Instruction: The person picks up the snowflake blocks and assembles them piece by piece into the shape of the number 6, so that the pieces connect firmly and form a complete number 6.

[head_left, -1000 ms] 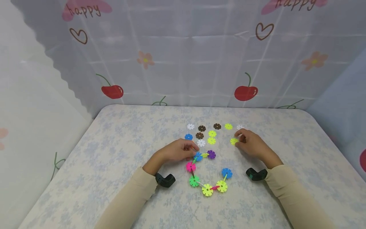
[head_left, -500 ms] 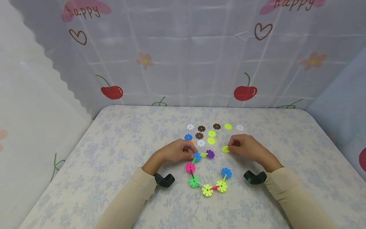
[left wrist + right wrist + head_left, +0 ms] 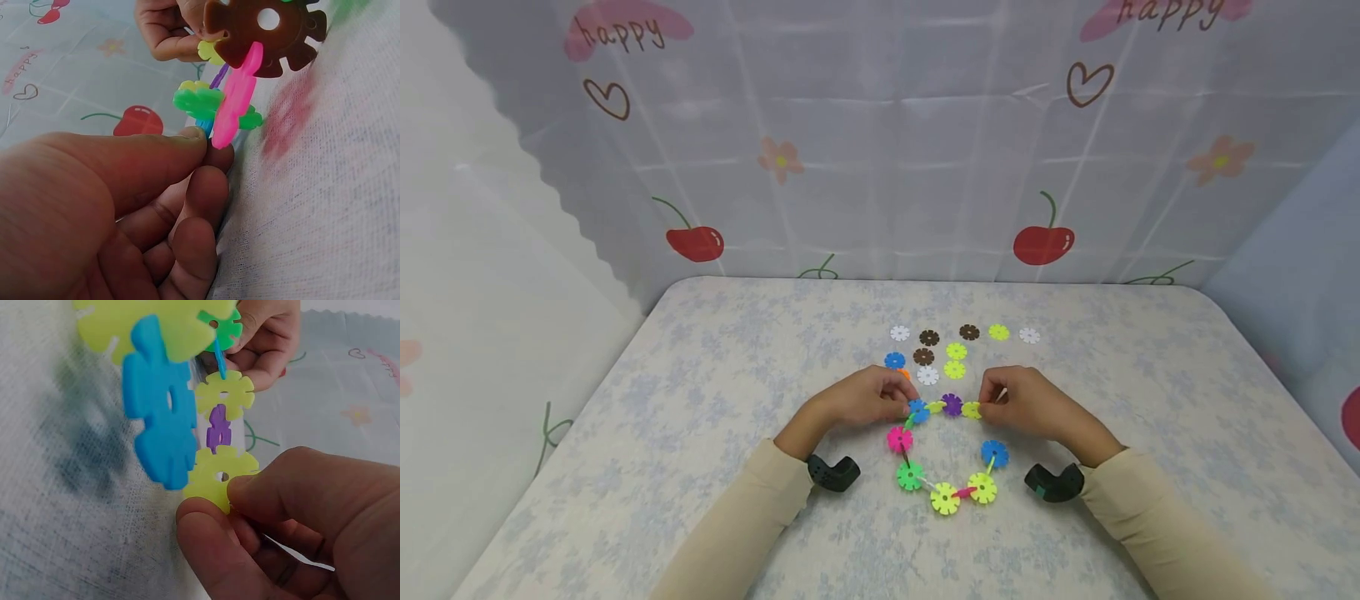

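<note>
A curved chain of slotted plastic snowflake discs in mixed colours lies on the table. My left hand point(image 3: 867, 396) pinches a blue disc point(image 3: 918, 411) near the chain's upper end, thumb against fingertips. Between the finger and thumb of my right hand point(image 3: 1030, 407) is a yellow disc point(image 3: 201, 478), its edge right at the upright purple disc point(image 3: 214, 435) that ends this side of the chain. A blue disc point(image 3: 995, 453) forms the other end, below the right hand. Close to the left wrist camera are a pink disc point(image 3: 234, 103) and a brown disc point(image 3: 237, 28) of the chain.
Beyond the hands several loose discs lie flat, among them a white disc point(image 3: 1029, 335), a brown disc point(image 3: 969, 332) and a yellow disc point(image 3: 999, 332). An orange disc point(image 3: 905, 375) is partly hidden behind the left hand. A printed curtain point(image 3: 880, 167) hangs behind the table point(image 3: 760, 333).
My right hand has brought the yellow disc from the right, leftward and nearer, up to the purple disc. The left hand stays almost still at the blue disc.
</note>
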Action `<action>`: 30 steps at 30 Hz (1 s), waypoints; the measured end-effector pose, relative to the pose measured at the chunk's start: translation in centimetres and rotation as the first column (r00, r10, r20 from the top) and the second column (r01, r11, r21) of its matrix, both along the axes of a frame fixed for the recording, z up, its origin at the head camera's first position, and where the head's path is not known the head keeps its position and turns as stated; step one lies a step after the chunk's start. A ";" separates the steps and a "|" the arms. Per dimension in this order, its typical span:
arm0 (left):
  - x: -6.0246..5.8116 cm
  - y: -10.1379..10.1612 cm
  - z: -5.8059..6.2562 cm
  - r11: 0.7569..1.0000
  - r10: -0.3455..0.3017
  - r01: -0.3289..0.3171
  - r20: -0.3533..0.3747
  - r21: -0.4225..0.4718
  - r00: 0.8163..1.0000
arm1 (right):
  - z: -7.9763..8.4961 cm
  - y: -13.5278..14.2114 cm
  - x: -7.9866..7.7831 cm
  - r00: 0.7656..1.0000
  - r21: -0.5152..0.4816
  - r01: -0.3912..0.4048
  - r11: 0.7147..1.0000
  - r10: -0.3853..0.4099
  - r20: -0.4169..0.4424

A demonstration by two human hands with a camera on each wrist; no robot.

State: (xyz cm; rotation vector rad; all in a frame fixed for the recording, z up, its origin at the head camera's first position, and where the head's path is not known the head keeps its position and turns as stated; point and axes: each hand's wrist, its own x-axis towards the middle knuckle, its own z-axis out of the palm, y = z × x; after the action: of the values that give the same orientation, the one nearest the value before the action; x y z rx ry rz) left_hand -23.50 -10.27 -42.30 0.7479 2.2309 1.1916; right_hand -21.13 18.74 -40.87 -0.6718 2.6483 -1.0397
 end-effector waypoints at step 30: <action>0.0 0.3 0.6 0.999 -0.031 0.030 -0.036 -0.033 0.999 | -1.0 -1.1 0.1 0.996 -0.106 0.015 0.994 -0.005 0.092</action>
State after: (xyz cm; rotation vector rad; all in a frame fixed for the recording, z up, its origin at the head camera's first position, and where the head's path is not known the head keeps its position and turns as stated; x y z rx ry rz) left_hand -23.50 -10.02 -41.73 0.7942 2.2548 1.1330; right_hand -21.00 17.66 -41.84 -0.6166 2.5356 -1.1928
